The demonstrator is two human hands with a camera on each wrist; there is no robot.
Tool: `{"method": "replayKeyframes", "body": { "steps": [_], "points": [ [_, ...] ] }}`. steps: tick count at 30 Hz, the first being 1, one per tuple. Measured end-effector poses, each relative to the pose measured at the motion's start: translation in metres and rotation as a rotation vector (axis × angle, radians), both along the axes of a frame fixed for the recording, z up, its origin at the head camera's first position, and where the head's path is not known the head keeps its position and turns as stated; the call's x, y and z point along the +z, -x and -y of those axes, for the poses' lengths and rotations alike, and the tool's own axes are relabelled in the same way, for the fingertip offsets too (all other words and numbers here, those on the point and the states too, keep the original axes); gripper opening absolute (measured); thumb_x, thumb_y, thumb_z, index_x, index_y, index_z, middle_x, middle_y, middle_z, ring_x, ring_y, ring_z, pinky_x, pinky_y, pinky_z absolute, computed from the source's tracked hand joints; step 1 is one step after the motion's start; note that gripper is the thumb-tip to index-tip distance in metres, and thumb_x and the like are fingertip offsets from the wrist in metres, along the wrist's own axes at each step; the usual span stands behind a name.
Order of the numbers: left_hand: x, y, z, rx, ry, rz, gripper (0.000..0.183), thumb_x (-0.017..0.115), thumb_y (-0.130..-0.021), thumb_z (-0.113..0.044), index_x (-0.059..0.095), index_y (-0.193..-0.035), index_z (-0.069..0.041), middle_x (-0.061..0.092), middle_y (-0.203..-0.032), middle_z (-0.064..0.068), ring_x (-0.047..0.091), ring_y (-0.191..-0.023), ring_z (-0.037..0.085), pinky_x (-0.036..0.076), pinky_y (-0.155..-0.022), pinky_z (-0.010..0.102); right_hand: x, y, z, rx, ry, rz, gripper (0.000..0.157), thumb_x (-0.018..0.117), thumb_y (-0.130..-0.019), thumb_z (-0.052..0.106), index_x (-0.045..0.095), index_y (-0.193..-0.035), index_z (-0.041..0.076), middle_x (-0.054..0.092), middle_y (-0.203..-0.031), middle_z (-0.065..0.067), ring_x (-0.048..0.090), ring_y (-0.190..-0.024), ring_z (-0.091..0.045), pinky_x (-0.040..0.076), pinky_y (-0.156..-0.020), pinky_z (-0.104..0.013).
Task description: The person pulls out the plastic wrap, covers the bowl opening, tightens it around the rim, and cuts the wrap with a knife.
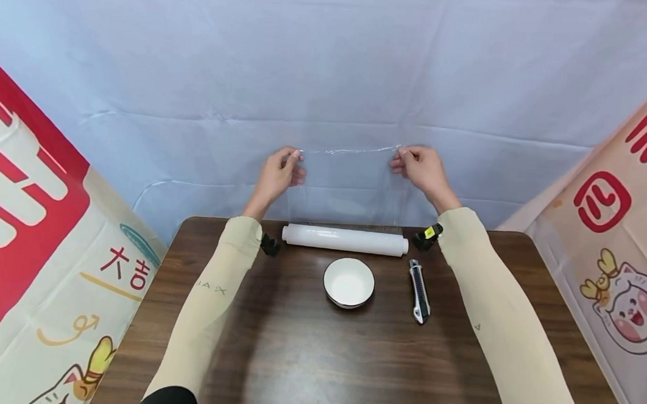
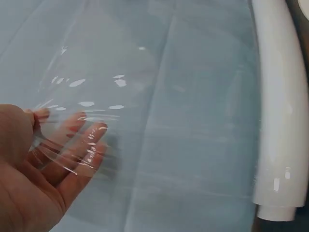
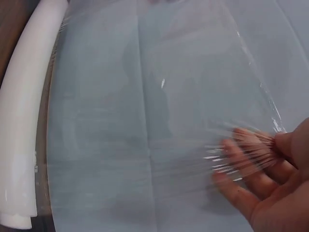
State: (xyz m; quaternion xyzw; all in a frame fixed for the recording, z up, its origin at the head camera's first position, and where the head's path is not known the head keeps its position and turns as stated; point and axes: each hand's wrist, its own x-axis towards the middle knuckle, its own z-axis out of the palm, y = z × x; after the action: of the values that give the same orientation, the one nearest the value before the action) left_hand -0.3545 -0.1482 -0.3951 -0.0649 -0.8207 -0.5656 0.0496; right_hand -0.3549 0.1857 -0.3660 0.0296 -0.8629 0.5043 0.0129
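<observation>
A clear sheet of plastic wrap [image 1: 352,185] stretches up from a white roll [image 1: 345,240] near the table's far edge. My left hand [image 1: 282,172] pinches one corner of its free edge between thumb and index finger. At the other corner, my right hand [image 1: 421,169] pinches the film the same way. In the left wrist view the film [image 2: 96,92] bunches at the thumb, with the other fingers loosely spread behind it. Creases fan out from the right thumb [image 3: 285,145] in the right wrist view. Both hands are raised beyond the table edge, away from the roll.
A white bowl [image 1: 349,281] with a dark rim stands just in front of the roll. To its right lies a utility knife [image 1: 419,292] on the brown wooden table [image 1: 314,372]. A pale cloth [image 1: 331,62] hangs behind, with printed banners [image 1: 601,241] at the sides.
</observation>
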Motion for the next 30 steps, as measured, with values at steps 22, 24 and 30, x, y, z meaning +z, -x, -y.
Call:
{"method": "replayKeyframes", "body": {
  "steps": [22,24,30],
  "points": [
    [0.004,-0.027,0.018,-0.137,-0.028,-0.121,0.043,0.052,-0.109,-0.045,0.069,-0.118,-0.007,0.079,-0.112,0.020,0.079,-0.103,0.031,0.062,-0.098,0.037,-0.011,-0.026,-0.018,0.178,0.222,-0.196,0.043,0.054,-0.110,0.034,0.071,-0.127,-0.002,0.080,-0.114,-0.006,0.076,-0.103,-0.004,0.058,-0.102,-0.024],
    [0.003,-0.030,0.020,-0.148,-0.042,-0.110,0.044,0.052,-0.109,-0.044,0.068,-0.119,-0.004,0.079,-0.111,0.022,0.079,-0.103,0.033,0.061,-0.100,0.041,-0.013,-0.029,-0.019,0.204,0.238,-0.202,0.043,0.055,-0.110,0.033,0.072,-0.127,-0.003,0.080,-0.116,-0.008,0.076,-0.105,-0.006,0.058,-0.101,-0.023],
    [0.001,-0.039,0.024,-0.138,0.007,-0.100,0.050,0.051,-0.109,-0.048,0.070,-0.125,-0.005,0.081,-0.108,0.019,0.080,-0.102,0.032,0.059,-0.102,0.050,-0.015,-0.039,-0.026,0.237,0.182,-0.198,0.043,0.055,-0.109,0.037,0.072,-0.131,0.004,0.079,-0.124,-0.005,0.075,-0.109,-0.002,0.056,-0.101,-0.018]
  ]
}}
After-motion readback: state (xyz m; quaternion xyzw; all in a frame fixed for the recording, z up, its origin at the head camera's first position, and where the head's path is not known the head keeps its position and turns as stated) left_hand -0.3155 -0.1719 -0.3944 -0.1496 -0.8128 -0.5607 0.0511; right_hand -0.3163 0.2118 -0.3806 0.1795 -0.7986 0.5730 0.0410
